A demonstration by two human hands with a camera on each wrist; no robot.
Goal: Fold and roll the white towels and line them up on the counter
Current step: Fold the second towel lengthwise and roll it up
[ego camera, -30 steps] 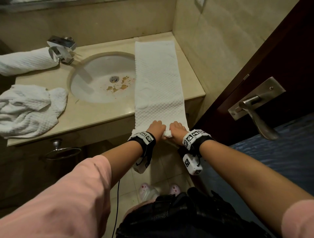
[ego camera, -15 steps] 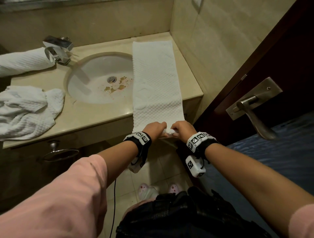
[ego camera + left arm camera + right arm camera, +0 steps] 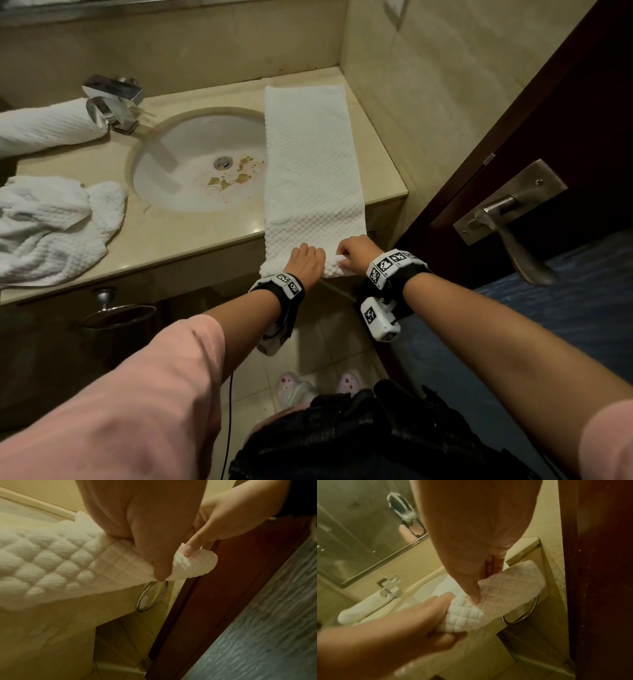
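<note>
Both hands, left hand point(image 3: 306, 261) & right hand point(image 3: 356, 251), curl tight around the folded towel's point(image 3: 310, 161) near end, hanging off the counter point(image 3: 191, 236) front edge, w/ door point(image 3: 561, 113) close on the right.

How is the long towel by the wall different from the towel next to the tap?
The long towel lies flat in a folded strip, its near end hanging off the counter; the towel by the tap is already rolled up. The left hand and right hand grip the long towel's near end; nothing touches the rolled one. Both are white and quilted.
</note>
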